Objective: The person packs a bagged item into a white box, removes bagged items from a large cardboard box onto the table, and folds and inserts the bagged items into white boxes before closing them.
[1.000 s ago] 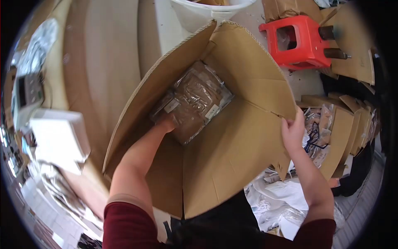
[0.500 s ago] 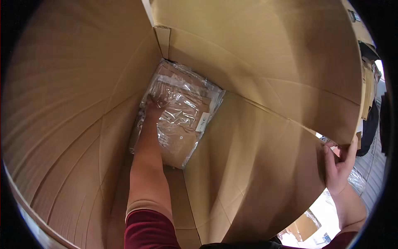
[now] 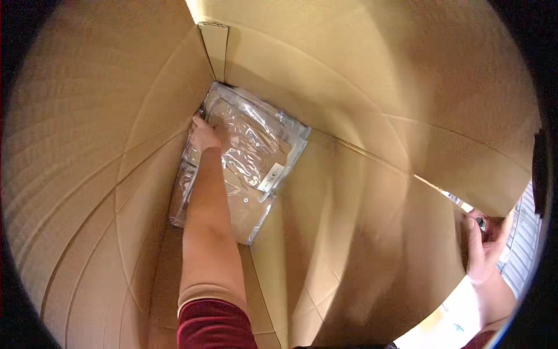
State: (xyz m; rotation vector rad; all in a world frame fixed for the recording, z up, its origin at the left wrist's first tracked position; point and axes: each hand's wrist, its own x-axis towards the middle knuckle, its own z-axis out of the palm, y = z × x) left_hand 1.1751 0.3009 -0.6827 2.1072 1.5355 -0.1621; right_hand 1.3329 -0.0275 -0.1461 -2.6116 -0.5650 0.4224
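The left hand (image 3: 206, 135) lies at the left edge of the upper packet (image 3: 256, 139), its fingers bent together over that edge; whether they pinch the film cannot be told. The right hand (image 3: 487, 253) is at the right rim of the box, thumb and one finger set apart in a V; cardboard hides the other fingertips, so their grip cannot be told.

The upper packet, brown contents in clear, glossy, wrinkled film, bears one white rectangular label (image 3: 271, 177) with a few dark characters, too small to read with certainty. It overlaps a lower packet (image 3: 247, 216), also brown beneath clear film, marked by one small white ring (image 3: 246, 200). At least two packets are present; the exact number is hidden by the overlap. They lie at the bottom of the box, near its far left corner.

The single corrugated cardboard box (image 3: 337, 232) has tall, creased walls, with one narrow upright strip (image 3: 215, 49) at the far corner. One dark red sleeve (image 3: 215, 326) covers the near end of the left arm. Outside, at right, is a grey ribbed surface (image 3: 519, 250).
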